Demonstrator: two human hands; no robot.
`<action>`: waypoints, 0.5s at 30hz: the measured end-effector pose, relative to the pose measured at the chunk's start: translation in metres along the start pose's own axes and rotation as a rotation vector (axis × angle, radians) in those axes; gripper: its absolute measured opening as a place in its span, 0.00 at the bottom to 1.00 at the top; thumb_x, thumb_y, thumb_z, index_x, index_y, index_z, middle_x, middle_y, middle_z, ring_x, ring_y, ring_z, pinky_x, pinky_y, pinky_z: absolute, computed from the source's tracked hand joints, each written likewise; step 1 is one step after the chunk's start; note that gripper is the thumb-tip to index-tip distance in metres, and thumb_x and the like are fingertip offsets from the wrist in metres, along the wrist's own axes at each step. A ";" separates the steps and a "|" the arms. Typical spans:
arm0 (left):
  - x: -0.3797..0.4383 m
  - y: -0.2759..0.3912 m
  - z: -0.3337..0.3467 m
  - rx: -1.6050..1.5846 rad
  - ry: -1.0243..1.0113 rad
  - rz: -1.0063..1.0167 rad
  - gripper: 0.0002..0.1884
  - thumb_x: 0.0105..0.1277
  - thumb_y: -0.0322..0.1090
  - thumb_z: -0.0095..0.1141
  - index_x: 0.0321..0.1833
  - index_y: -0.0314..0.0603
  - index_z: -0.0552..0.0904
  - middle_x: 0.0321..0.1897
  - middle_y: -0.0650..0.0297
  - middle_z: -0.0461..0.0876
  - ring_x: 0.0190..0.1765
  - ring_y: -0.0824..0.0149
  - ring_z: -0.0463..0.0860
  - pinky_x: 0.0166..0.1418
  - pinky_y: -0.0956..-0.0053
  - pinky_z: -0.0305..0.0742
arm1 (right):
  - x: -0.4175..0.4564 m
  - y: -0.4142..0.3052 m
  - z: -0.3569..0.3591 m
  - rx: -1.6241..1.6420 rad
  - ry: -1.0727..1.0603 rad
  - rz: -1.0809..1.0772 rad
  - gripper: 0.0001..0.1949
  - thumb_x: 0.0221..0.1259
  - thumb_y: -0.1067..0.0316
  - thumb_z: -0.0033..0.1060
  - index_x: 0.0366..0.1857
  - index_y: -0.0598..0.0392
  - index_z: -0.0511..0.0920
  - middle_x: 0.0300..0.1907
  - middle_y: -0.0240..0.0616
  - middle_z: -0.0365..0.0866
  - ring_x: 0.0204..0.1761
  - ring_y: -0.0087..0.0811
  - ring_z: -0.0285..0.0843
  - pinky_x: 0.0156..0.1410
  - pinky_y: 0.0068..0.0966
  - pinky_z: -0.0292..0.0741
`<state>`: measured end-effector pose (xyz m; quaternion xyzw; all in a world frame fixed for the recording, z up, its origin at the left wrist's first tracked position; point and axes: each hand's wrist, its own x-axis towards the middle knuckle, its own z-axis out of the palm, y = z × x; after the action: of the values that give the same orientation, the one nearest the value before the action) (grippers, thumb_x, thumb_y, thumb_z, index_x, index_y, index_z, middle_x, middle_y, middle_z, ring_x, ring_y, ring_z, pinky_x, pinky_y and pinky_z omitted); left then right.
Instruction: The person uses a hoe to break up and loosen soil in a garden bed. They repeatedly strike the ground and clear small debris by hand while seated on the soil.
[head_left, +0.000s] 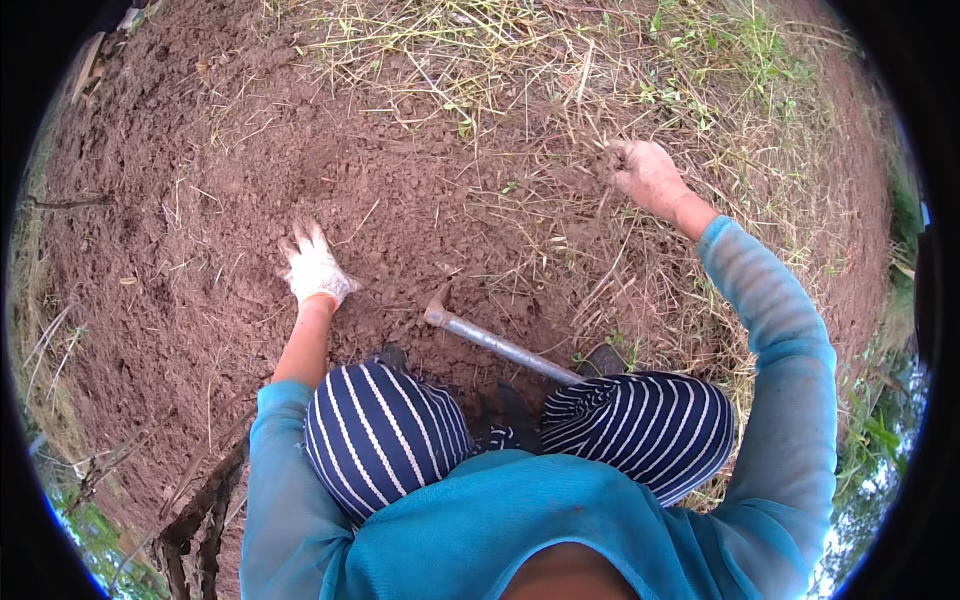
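My left hand (313, 268), in a soil-stained white glove with an orange cuff, rests on the reddish-brown soil (255, 180) with its fingers spread and nothing in it. My right hand (641, 174), bare and muddy, is closed around a small clump of dry grass stems (589, 146) at the edge of the grassy patch. Between the hands and nearer to me, a hand hoe or similar tool with a metal pipe handle (510, 351) lies on the soil, its rusty head (436, 307) towards the left. Its handle end is hidden by my right knee.
Dry and green grass (465, 45) spreads across the top and right. Rough dark branches or roots (202, 517) stand at the lower left. My striped knees flank the tool, with a dark shoe (602, 360) beside the right one. Pieces of wood (90, 67) lie at the upper left.
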<state>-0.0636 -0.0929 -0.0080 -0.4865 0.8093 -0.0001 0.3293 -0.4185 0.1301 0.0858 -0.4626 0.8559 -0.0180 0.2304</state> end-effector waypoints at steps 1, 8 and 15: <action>0.001 -0.001 0.002 0.009 -0.004 -0.008 0.68 0.35 0.61 0.73 0.75 0.47 0.41 0.75 0.56 0.42 0.74 0.45 0.46 0.66 0.41 0.61 | 0.012 -0.022 0.005 -0.087 0.011 -0.052 0.15 0.50 0.64 0.60 0.44 0.49 0.79 0.32 0.47 0.81 0.40 0.47 0.79 0.47 0.41 0.75; 0.007 0.006 0.007 0.028 -0.002 -0.023 0.69 0.33 0.61 0.74 0.75 0.47 0.42 0.75 0.56 0.42 0.74 0.44 0.46 0.65 0.40 0.61 | 0.080 -0.035 0.087 -0.507 -0.343 -0.110 0.56 0.35 0.43 0.76 0.72 0.36 0.47 0.71 0.45 0.51 0.72 0.53 0.47 0.68 0.56 0.54; 0.007 0.008 0.005 0.044 -0.020 -0.034 0.69 0.33 0.61 0.74 0.75 0.46 0.40 0.75 0.57 0.39 0.74 0.44 0.45 0.67 0.40 0.59 | 0.068 -0.016 0.132 -0.328 -0.221 -0.103 0.33 0.40 0.64 0.71 0.56 0.56 0.68 0.47 0.43 0.80 0.55 0.36 0.74 0.62 0.38 0.63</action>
<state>-0.0692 -0.0929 -0.0184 -0.4928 0.7974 -0.0186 0.3479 -0.3833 0.0900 -0.0537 -0.5362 0.7920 0.1610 0.2433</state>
